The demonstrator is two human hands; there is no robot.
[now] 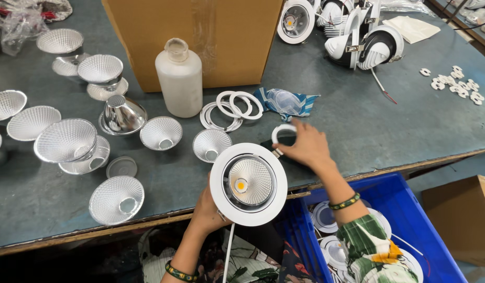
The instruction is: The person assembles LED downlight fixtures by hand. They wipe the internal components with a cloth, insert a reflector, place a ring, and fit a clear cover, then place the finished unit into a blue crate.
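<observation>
My left hand (208,209) holds a round white downlight (248,184) from below, its ribbed silver reflector and small yellow light chip facing up, a white wire hanging under it. My right hand (304,147) rests on the table just right of the lamp, fingertips on a small white ring (280,131) lying on a dark patch. Two more white rings (240,104) lie on a flat ring just beyond, near a clear lens on a blue cloth (287,101).
Several silver reflector cups (67,139) cover the table's left half. A white plastic bottle (179,78) stands before a cardboard box (200,36). Assembled downlights (357,36) sit far right, small white clips (457,84) beside them. A blue bin (410,209) holds more lamps below the table edge.
</observation>
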